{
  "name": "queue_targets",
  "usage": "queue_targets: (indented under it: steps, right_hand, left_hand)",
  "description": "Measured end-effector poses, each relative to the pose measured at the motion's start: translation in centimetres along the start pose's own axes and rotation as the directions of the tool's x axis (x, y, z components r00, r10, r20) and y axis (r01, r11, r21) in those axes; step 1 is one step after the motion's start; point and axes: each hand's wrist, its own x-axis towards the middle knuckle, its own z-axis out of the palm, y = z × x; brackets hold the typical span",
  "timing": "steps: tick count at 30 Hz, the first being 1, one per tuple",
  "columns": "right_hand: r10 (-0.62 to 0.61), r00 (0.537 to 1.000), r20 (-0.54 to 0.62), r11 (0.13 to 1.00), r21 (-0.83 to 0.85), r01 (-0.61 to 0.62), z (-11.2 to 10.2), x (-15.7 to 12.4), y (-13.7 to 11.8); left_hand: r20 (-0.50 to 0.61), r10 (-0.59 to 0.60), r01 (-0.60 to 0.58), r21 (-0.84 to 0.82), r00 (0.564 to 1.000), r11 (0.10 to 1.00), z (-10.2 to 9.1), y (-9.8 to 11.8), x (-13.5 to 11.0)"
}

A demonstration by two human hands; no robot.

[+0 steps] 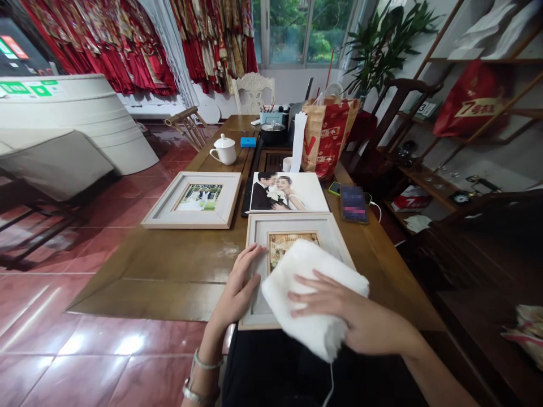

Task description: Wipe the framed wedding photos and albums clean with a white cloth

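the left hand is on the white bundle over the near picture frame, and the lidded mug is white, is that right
Not quite: in the head view, it is the right hand that is on the white bundle. The bundle is indeed over the near picture frame, and the lidded mug is white.

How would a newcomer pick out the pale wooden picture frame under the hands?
On the long brown wooden table, find the near edge, just in front of the flat white couple photo. There lies the pale wooden picture frame. Unlike the similar pale wooden frame farther left, it is partly covered by a soft white wad under the right hand.
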Motion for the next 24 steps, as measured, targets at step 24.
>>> queue_targets:
  steps: [24]
  right_hand:
    - [0.177, 0.932, -0.316, 0.874, -0.385, -0.296, -1.7, 4.9, 4.6]
  left_hand:
    - [-0.007, -0.037, 0.036, -0.020, 0.999, 0.999, -0.1, 0.3, 0.0]
